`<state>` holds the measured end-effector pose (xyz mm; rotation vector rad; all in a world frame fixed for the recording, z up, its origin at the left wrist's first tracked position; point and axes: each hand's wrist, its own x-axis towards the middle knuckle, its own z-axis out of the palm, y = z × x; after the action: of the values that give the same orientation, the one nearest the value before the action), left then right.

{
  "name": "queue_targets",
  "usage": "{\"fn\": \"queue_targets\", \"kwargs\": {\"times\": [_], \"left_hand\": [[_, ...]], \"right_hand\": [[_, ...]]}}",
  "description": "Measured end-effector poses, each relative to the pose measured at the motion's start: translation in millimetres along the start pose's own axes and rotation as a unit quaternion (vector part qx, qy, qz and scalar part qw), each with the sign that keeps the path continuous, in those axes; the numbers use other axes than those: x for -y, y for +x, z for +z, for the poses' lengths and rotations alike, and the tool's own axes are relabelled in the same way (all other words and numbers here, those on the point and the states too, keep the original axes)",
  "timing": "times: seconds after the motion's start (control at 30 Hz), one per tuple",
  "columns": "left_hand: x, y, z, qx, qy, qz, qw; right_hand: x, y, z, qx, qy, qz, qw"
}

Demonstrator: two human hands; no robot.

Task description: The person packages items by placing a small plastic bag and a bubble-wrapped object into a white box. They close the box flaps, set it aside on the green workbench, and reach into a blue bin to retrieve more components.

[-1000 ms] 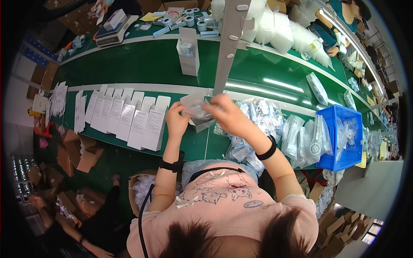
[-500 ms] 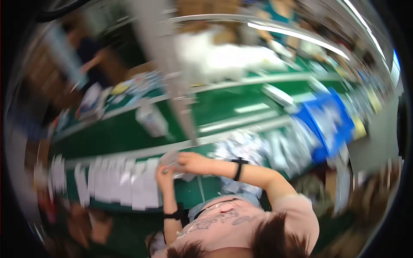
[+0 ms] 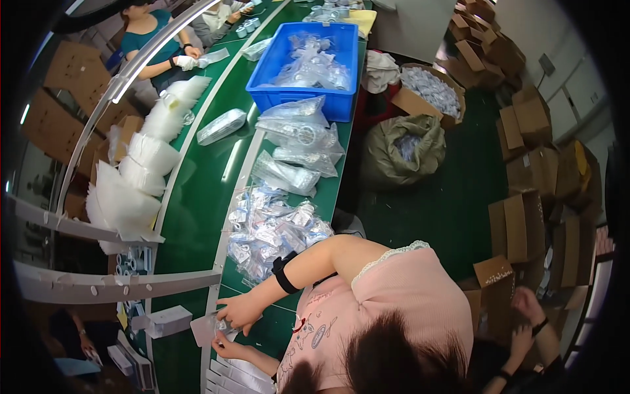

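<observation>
Both my hands meet over the near edge of the green bench, at the lower left. My right hand (image 3: 241,311) has its fingers bent over a small clear plastic bag (image 3: 222,323); what is inside is hard to make out. Just below it, my left hand (image 3: 225,345) pinches a small white box (image 3: 203,329), whose pale flap sticks out to the left. The box is partly hidden behind the fingers and the bag. Next to my left forearm lies a row of white boxes (image 3: 230,379). A heap of small clear bags with white parts (image 3: 272,226) lies beyond my right forearm.
A blue crate (image 3: 289,100) of bagged parts stands farther along the bench, with larger clear bags (image 3: 298,141) before it. A white carton (image 3: 169,322) sits on the green belt beside a metal post (image 3: 118,285). Co-workers, a sack (image 3: 400,151) and cardboard boxes (image 3: 515,226) surround the bench.
My view has swung to the right, so the bench now runs up the picture and the floor boxes show. My hands remain together on the white box, my right fingers more spread.
</observation>
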<state>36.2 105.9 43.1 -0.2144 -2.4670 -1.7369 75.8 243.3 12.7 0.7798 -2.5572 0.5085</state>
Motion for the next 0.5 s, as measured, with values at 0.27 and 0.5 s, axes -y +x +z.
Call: {"fn": "queue_targets", "kwargs": {"times": [0.27, 0.5], "left_hand": [[3.8, 0.3, -3.4, -0.002, -0.029, 0.0, 1.0], [25.7, 2.9, -2.1, -0.03, -0.063, 0.042, 0.997]], "right_hand": [[12.1, -11.1, 1.3, -0.11, 0.047, -0.016, 0.993], [14.6, -214.3, -184.0, -0.457, -0.034, 0.539, 0.707]]}}
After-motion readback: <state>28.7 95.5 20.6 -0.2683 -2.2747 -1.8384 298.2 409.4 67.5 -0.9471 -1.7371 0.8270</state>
